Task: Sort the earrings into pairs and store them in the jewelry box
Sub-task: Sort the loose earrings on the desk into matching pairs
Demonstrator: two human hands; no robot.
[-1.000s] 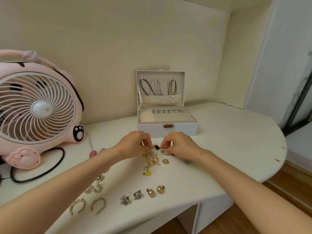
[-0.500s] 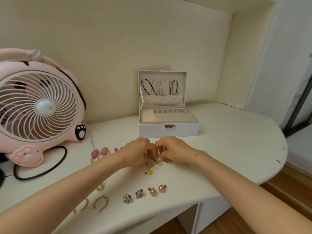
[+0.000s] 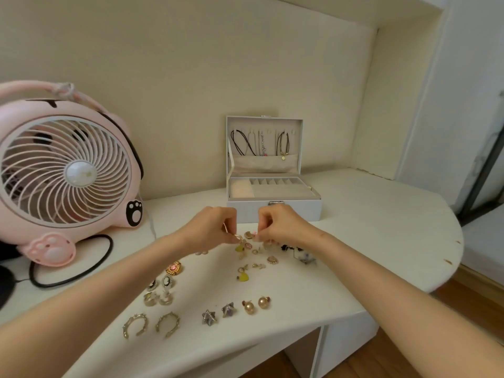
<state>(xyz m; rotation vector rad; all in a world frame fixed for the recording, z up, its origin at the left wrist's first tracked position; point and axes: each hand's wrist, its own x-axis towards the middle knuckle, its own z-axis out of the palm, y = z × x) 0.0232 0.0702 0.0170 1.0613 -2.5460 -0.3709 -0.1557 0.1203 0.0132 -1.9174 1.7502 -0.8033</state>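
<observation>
A white jewelry box [image 3: 273, 210] stands open at the back of the table, necklaces hanging in its lid. In front of it lies a loose heap of small earrings [image 3: 256, 259], with a yellow heart earring [image 3: 243, 276] at its near edge. My left hand [image 3: 211, 227] pinches a small gold earring just above the heap. My right hand [image 3: 281, 225] pinches a small pink earring beside it. Nearer me lie sorted pairs: gold horseshoe hoops [image 3: 151, 324], grey star studs [image 3: 218, 313], gold ball studs [image 3: 257, 305].
A pink desk fan [image 3: 65, 170] with a black cable [image 3: 81, 274] fills the left side. More earrings [image 3: 163, 285] lie by my left forearm. The table's rounded edge [image 3: 447, 257] drops off on the right, and a drawer unit stands under it.
My hands have drawn slightly apart and lifted from the heap, each pinching a small earring. The view has tilted a little, showing more earrings by my left forearm.
</observation>
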